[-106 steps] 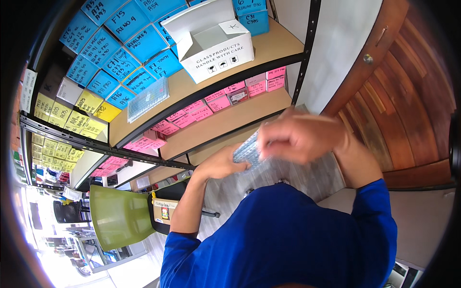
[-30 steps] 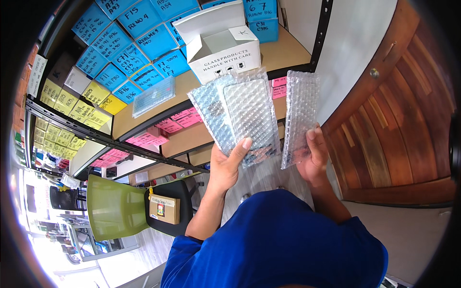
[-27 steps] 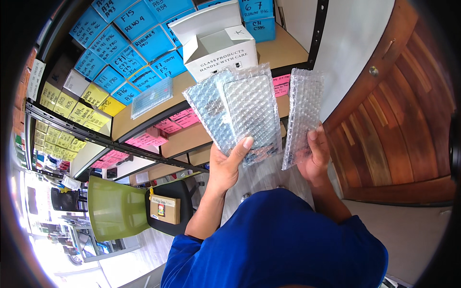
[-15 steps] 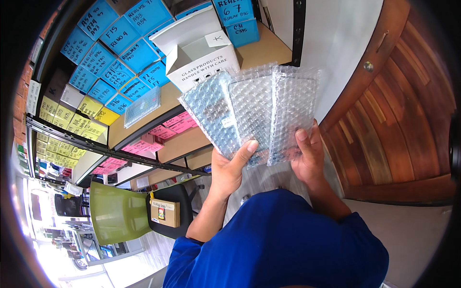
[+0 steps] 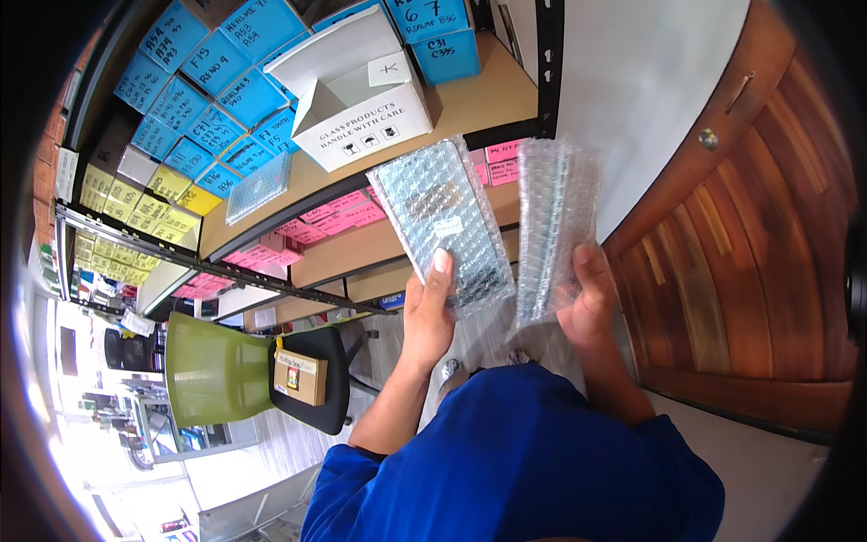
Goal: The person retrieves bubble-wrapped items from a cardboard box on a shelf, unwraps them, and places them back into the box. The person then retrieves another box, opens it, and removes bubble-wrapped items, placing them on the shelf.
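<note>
A wooden shelving unit (image 5: pixel 470 108) fills the upper view, and everything here sits relative to it. On its top board, an open white carton (image 5: pixel 357 95) stands among blue boxes (image 5: pixel 208 99), with pink boxes (image 5: pixel 334 217) on the level below. In front of the shelves the left hand (image 5: pixel 429 312) is closed on one bubble-wrapped flat packet (image 5: pixel 442 230), thumb pressed across its face, so its small label faces up, probably for reading. Just right of it, the right hand (image 5: pixel 587 303) clamps a thin stack of bubble-wrapped packets (image 5: pixel 551 226) edge-on, kept apart from the single one.
</note>
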{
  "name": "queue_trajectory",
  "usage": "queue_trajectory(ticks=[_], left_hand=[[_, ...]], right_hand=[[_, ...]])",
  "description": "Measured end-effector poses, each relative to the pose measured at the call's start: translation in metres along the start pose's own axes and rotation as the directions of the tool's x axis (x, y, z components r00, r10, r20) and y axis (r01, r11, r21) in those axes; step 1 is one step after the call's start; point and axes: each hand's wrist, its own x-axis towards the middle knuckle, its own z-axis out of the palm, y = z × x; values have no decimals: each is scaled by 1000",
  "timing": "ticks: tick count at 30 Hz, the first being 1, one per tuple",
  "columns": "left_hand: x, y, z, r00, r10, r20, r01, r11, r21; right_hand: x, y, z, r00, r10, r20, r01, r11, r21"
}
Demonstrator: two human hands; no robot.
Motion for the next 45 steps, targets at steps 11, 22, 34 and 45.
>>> queue_trajectory(ticks=[11, 22, 34, 45], left_hand=[[-5, -11, 8, 990, 94, 104, -108, 984, 139], [5, 19, -10, 954, 299, -26, -291, 943, 160], [12, 24, -38, 912, 407, -53, -375, 878, 296], [15, 10, -78, 910, 408, -75, -387, 900, 199]], right_hand=[[-5, 8, -6, 985, 107, 135, -83, 981, -175], [2, 12, 19, 928, 361, 88, -307, 878, -368], [4, 39, 21, 816, 516, 262, -384, 821, -422], [0, 82, 56, 892, 433, 128, -381, 875, -300]])
